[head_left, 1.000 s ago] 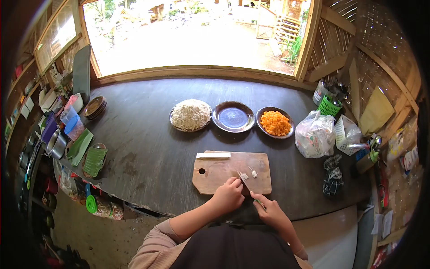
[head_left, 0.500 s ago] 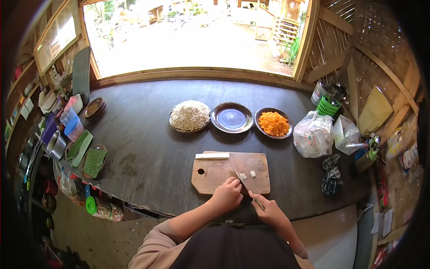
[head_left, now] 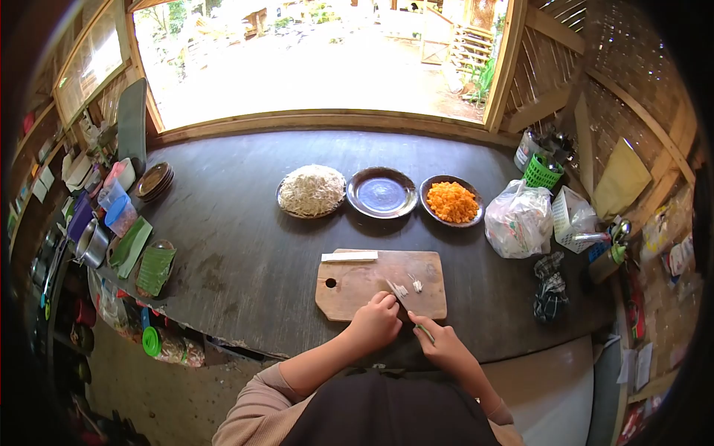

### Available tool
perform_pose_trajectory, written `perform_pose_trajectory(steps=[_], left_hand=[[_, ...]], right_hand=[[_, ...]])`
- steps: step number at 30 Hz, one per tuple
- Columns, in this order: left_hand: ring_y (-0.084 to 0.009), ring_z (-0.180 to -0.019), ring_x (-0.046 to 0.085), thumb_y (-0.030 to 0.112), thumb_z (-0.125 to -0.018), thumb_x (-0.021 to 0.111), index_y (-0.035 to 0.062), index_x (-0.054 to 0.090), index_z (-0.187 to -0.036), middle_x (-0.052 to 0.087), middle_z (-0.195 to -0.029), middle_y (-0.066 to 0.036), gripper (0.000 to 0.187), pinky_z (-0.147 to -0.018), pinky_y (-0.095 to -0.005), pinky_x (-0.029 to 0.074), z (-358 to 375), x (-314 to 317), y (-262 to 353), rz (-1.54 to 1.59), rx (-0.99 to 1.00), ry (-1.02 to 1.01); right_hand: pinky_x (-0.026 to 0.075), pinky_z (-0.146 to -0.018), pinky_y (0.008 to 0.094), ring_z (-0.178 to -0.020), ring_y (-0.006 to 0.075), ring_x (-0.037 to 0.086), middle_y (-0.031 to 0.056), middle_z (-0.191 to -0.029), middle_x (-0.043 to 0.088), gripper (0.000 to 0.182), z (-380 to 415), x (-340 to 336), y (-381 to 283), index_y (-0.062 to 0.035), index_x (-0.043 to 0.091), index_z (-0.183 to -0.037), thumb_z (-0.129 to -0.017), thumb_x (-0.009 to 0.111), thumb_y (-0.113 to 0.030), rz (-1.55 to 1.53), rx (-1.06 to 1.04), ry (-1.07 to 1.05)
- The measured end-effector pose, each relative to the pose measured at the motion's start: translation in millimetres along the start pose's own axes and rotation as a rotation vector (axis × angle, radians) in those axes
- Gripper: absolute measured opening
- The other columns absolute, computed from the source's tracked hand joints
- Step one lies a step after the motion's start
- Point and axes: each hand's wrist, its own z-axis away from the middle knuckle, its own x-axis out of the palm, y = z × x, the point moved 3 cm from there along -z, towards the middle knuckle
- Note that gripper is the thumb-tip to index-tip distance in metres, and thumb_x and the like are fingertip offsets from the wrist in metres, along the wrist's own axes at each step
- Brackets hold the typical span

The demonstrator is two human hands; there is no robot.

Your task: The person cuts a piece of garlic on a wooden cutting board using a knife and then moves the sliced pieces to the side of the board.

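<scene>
A wooden cutting board [head_left: 353,290] lies at the table's near side. My right hand [head_left: 445,346] grips the handle of a knife [head_left: 404,301], whose blade points up and left over the board. Beside the blade my left hand [head_left: 375,321] is closed, fingers curled on the board; whatever they pinch is hidden. Small white cut strips [head_left: 416,285] lie just right of the blade, with more against it. A longer white stick-like piece [head_left: 349,256] rests along the board's far left edge.
Beyond the board stand a plate of white shreds [head_left: 312,191], a dark plate [head_left: 382,195] and a plate of chopped orange food [head_left: 452,202]. A tied plastic bag [head_left: 519,221], a white basket [head_left: 573,223] and a dark cloth [head_left: 550,286] sit right; banana leaf pieces [head_left: 155,269] lie left.
The whole view has shifted slightly. Both hands and the knife stay almost in the same place on the board, with only a small movement of the right hand.
</scene>
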Motion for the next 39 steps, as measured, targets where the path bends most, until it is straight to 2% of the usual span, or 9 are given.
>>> perform_pose_trajectory(steps=[3, 6, 8, 14, 18, 23, 26, 36, 39], left_hand=[[-0.0289, -0.110, 0.057, 0.016, -0.078, 0.064, -0.0007, 0.065, -0.092, 0.062, -0.103, -0.011, 0.022, -0.087, -0.0357, 0.054, 0.1, -0.3, -0.1, 0.000, 0.008, 0.016], [-0.0289, -0.110, 0.057, 0.016, -0.078, 0.064, -0.0006, 0.066, -0.092, 0.063, -0.103, -0.011, 0.022, -0.086, -0.0357, 0.055, 0.0, -2.7, 0.9, 0.011, 0.009, 0.018], [-0.0287, -0.111, 0.057, 0.016, -0.078, 0.063, -0.0011, 0.066, -0.093, 0.063, -0.105, -0.011, 0.023, -0.085, -0.0356, 0.055, 0.7, -1.4, 0.5, -0.002, 0.009, 0.038], [-0.0287, -0.113, 0.057, 0.018, -0.079, 0.063, -0.0025, 0.066, -0.096, 0.064, -0.108, -0.012, 0.026, -0.088, -0.0357, 0.055, 0.2, -2.8, 1.0, 0.001, -0.012, 0.004], [-0.0291, -0.113, 0.057, 0.018, -0.079, 0.063, -0.0025, 0.066, -0.096, 0.064, -0.108, -0.012, 0.026, -0.088, -0.0361, 0.054, 0.1, -2.0, 0.5, -0.015, 0.006, 0.016], [-0.0289, -0.113, 0.057, 0.017, -0.079, 0.064, -0.0019, 0.067, -0.096, 0.064, -0.106, -0.012, 0.025, -0.088, -0.0364, 0.054, -0.5, -6.0, 2.8, -0.003, 0.015, 0.033], [-0.0285, -0.112, 0.057, 0.017, -0.079, 0.064, -0.0014, 0.067, -0.095, 0.064, -0.105, -0.012, 0.024, -0.088, -0.0368, 0.054, 0.3, -3.3, 1.2, 0.008, 0.014, 0.033], [-0.0286, -0.113, 0.057, 0.018, -0.080, 0.064, -0.0017, 0.066, -0.095, 0.063, -0.107, -0.011, 0.025, -0.087, -0.0371, 0.055, 0.8, -5.1, 1.1, 0.005, 0.010, 0.026], [-0.0287, -0.113, 0.057, 0.018, -0.080, 0.064, -0.0023, 0.066, -0.095, 0.063, -0.106, -0.012, 0.026, -0.087, -0.0364, 0.054, 1.3, -4.1, 1.0, 0.017, -0.005, 0.017]], right_hand=[[0.052, -0.074, 0.0407, -0.085, 0.0434, 0.066, 0.0259, -0.094, 0.067, 0.035, -12.9, 7.4, 10.3, -0.0113, 0.059, -0.130, -0.096, 0.057, -0.014, 0.009, -0.008, -0.020], [0.051, -0.069, 0.0380, -0.073, 0.0351, 0.068, 0.0230, -0.089, 0.067, 0.036, -14.1, 8.4, 12.1, -0.0104, 0.059, -0.131, -0.096, 0.057, -0.014, -0.005, -0.185, 0.073], [0.053, -0.082, 0.0387, -0.098, 0.0405, 0.067, 0.0242, -0.108, 0.067, 0.036, -9.0, 5.0, 13.2, -0.0127, 0.058, -0.132, -0.096, 0.056, -0.016, -0.018, -0.088, 0.030], [0.053, -0.081, 0.0375, -0.095, 0.0351, 0.070, 0.0249, -0.101, 0.068, 0.038, 7.8, -6.5, 4.1, -0.0137, 0.058, -0.134, -0.096, 0.057, -0.019, -0.012, 0.230, -0.097], [0.053, -0.079, 0.0382, -0.089, 0.0363, 0.070, 0.0254, -0.096, 0.068, 0.038, 9.5, -3.8, 3.6, -0.0134, 0.058, -0.133, -0.096, 0.057, -0.019, -0.037, 0.233, -0.089], [0.052, -0.073, 0.0398, -0.075, 0.0382, 0.068, 0.0255, -0.086, 0.067, 0.036, 2.0, 9.0, 13.9, -0.0103, 0.059, -0.131, -0.096, 0.057, -0.014, -0.026, -0.191, 0.107], [0.052, -0.070, 0.0396, -0.074, 0.0391, 0.067, 0.0251, -0.086, 0.067, 0.035, -5.1, 7.7, 5.1, -0.0090, 0.059, -0.130, -0.096, 0.057, -0.013, -0.019, -0.061, 0.041], [0.052, -0.073, 0.0395, -0.076, 0.0384, 0.068, 0.0243, -0.087, 0.068, 0.036, 1.5, 4.9, 14.2, -0.0111, 0.059, -0.131, -0.095, 0.058, -0.016, 0.010, -0.151, 0.086], [0.052, -0.075, 0.0398, -0.080, 0.0382, 0.069, 0.0244, -0.091, 0.068, 0.036, 11.2, -2.9, 4.2, -0.0128, 0.059, -0.131, -0.095, 0.058, -0.017, -0.023, 0.074, -0.012]])
